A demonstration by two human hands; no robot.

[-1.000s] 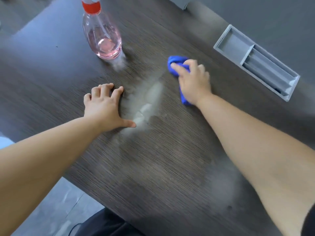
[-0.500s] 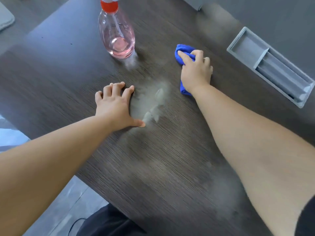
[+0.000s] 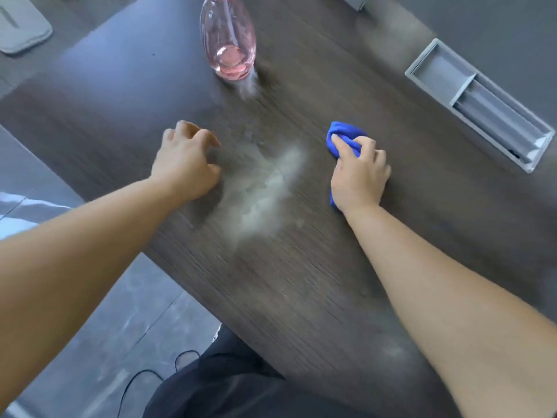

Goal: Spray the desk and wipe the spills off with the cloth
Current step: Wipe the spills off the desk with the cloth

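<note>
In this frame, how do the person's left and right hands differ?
The left hand holds nothing; the right hand grips the blue cloth. The left hand sits left of the pale smear, the right hand right of it. Both are low over the dark desk, nearer the person than the spray bottle.

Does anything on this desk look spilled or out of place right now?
Yes. A pale, wet-looking smear with small droplets lies on the dark desk between the left hand and the right hand, which grips the blue cloth beside it. A fainter hazy patch sits at the base of the spray bottle.
</note>
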